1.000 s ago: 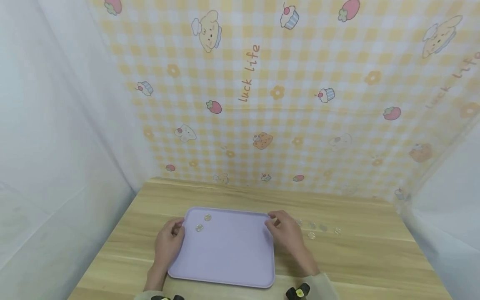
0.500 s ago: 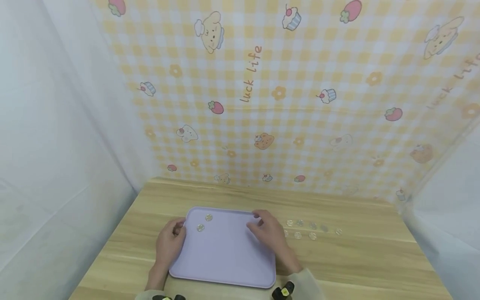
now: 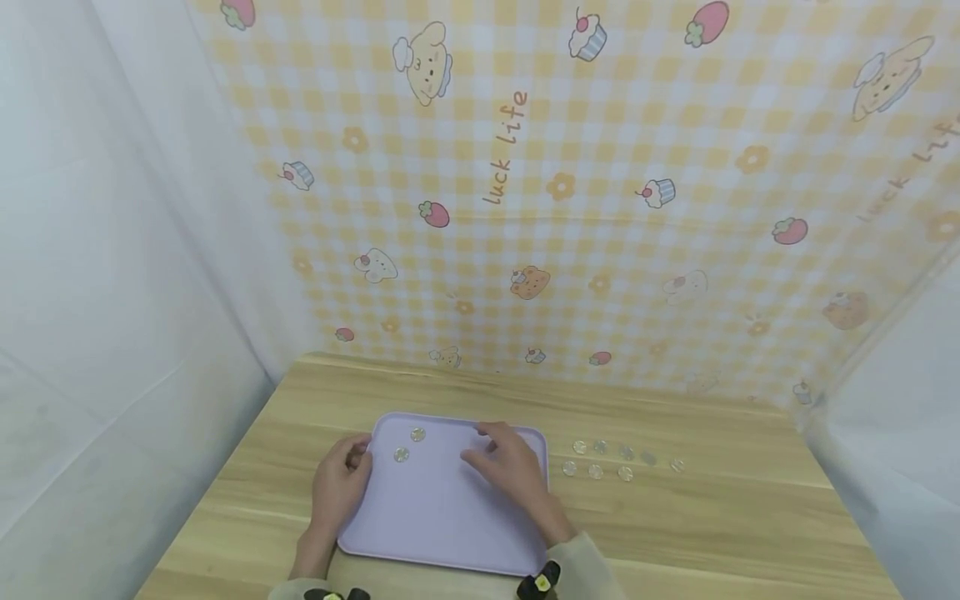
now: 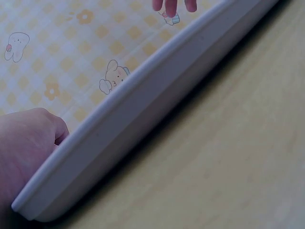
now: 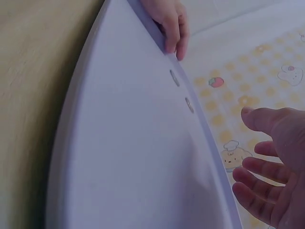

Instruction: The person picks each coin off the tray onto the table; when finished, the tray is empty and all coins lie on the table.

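Note:
In the head view my left hand [image 3: 341, 483] holds the left rim of a lilac tray [image 3: 442, 508]; the right wrist view has its thumb and fingers [image 5: 171, 36] at that rim. Two small shiny round coins [image 3: 417, 434] lie in the tray's far left part. Over the right half of the tray is my right hand [image 3: 513, 471], thumb and fingers apart. Seen from the right wrist, its fingers [image 5: 259, 169] are spread and slightly bent, with nothing between them. The left wrist view shows the tray's outer side wall [image 4: 128, 124] and my right fingertips [image 4: 170, 6] above.
Several similar coins [image 3: 596, 472] lie in two loose rows on the wooden table [image 3: 712, 533], right of the tray. A yellow checked cloth [image 3: 555, 242] with cartoon prints hangs behind the table. White sheets [image 3: 127, 292] close off both sides.
My right hand has moved left from the tray's right edge to over the tray, uncovering more coins on the table. The left hand, tray and its two coins stay in place.

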Motion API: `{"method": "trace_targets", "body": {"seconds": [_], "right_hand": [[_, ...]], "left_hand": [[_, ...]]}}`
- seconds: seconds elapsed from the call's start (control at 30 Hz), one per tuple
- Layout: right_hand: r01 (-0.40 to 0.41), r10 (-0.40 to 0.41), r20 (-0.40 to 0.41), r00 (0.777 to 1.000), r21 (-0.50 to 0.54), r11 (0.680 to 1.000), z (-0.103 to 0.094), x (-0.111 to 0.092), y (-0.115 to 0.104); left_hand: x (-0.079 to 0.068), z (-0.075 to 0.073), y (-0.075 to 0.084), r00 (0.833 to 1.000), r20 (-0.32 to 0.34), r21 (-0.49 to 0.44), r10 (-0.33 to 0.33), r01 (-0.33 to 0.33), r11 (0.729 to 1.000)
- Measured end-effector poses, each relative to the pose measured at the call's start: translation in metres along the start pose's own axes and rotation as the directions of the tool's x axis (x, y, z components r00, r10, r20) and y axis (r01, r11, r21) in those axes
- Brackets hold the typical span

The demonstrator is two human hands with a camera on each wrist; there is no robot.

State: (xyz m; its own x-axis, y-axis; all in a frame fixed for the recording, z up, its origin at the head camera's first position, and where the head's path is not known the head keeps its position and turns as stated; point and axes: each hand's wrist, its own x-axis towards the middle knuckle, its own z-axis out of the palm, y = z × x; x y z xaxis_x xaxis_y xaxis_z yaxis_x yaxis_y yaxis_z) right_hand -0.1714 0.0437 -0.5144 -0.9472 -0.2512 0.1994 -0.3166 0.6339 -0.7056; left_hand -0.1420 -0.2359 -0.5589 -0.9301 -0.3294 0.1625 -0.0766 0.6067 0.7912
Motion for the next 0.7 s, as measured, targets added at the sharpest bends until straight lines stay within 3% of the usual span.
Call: {"method": "trace_targets", "body": {"seconds": [0.7], "right_hand": [[0.072, -0.067, 0.078, 0.995, -0.064, 0.995, 0.044, 0.010, -0.028]], "left_hand": [[0.000, 0.002, -0.001, 1.000, -0.018, 0.012, 0.009, -0.008, 1.000]]}}
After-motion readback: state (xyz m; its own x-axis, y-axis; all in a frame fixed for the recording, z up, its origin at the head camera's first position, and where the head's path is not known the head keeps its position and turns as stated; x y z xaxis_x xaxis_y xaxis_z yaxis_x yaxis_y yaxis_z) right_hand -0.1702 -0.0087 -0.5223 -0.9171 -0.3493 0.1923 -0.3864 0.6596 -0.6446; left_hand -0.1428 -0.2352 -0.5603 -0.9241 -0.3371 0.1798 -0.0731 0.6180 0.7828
